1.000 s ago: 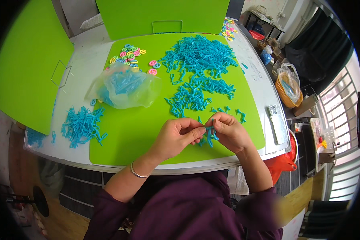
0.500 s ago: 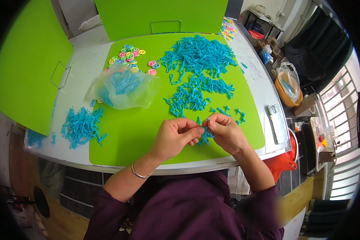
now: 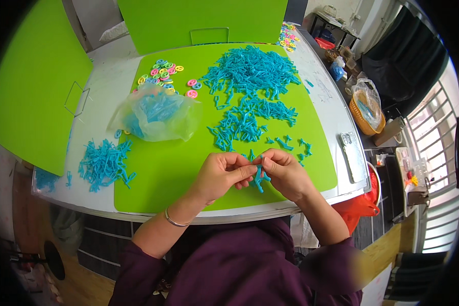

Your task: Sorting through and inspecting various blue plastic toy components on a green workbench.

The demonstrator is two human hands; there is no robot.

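My left hand (image 3: 220, 176) and my right hand (image 3: 284, 172) meet over the near edge of a lime green mat (image 3: 173, 168). Together they pinch a small blue plastic piece (image 3: 260, 179) between fingertips, its lower end hanging below them. Just beyond the hands lies a scatter of loose blue pieces (image 3: 239, 125), and a large heap of blue pieces (image 3: 250, 69) covers the far middle of the mat. A clear plastic bag (image 3: 155, 113) holding more blue pieces lies to the left of the hands.
A separate pile of blue pieces (image 3: 103, 163) rests on the white table at the left. Small coloured rings (image 3: 163, 71) lie at the far left of the mat. A phone (image 3: 353, 155) lies at the right edge. Upright green boards (image 3: 30, 81) stand left and behind. A basket (image 3: 367, 109) sits right.
The hands have stayed at the same spot, with the fingers shifting slightly around the blue piece. Nothing else has moved.
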